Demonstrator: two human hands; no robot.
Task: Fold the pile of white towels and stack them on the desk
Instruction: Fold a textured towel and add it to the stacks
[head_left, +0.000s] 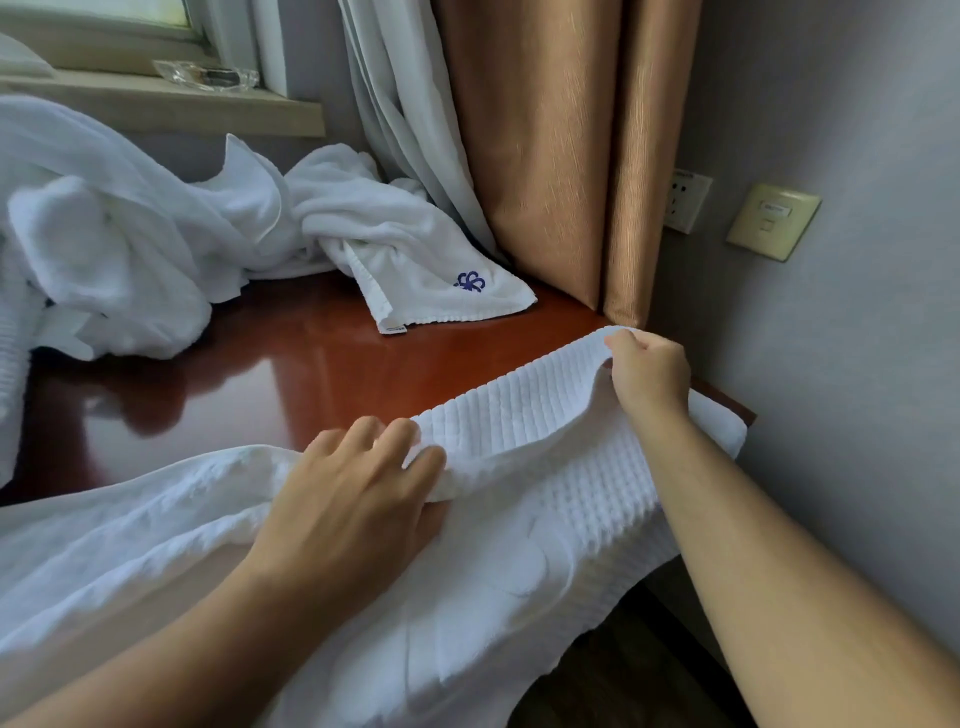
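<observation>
- We reckon this is the first fold on one towel. The white towel (519, 467) with the ribbed border lies over the near right corner of the desk (311, 364), and a good part of it hangs off the front edge towards the person
- The right hand (649, 371) is pinching the far end of that ribbed hem and holds it a bit above the wood, while the left hand (358, 483) has its fingers curled over the same hem further along, gripping it
- Next move, as we see it, is to carry that hem across to the opposite edge with both ends level so the fold comes out square. The cloth is floppy and half off the desk, so it could slide
- We can't see any folded stack. The rest of the pile (130, 234) sits crumpled at the back left of the desk, with a towel with a blue embroidered logo (441, 280) trailing out of it
- Containers: just a clear glass dish (208, 77) on the windowsill (234, 106), with something dark in it that we can't make out
</observation>
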